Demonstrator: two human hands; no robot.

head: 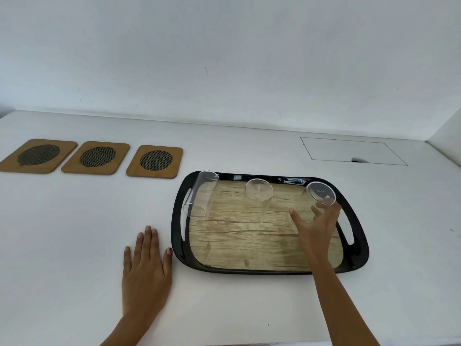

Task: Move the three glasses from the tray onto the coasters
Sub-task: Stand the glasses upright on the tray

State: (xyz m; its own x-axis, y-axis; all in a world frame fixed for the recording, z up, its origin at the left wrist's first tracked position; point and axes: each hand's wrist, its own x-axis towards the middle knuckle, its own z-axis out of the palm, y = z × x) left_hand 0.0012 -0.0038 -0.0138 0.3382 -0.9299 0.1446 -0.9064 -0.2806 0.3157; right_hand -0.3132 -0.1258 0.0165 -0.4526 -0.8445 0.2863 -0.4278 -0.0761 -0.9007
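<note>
Three clear glasses stand upside down along the far side of a black tray point(359, 248) with a wood-pattern floor: a left glass point(200, 196), a middle glass point(258, 196) and a right glass point(319, 196). My right hand point(315, 228) hovers over the tray with fingers spread, its fingertips at the right glass's side, not closed around it. My left hand point(146, 268) lies flat on the white table, left of the tray. Three wooden coasters with dark mesh centres sit in a row at the far left: left coaster point(38, 156), middle coaster point(97, 157), right coaster point(155, 161).
The white table point(74, 233) meets a white wall at the back. A rectangular flush hatch point(351, 151) with a small notch lies in the tabletop behind the tray at the right. The table's front edge runs along the bottom of the view.
</note>
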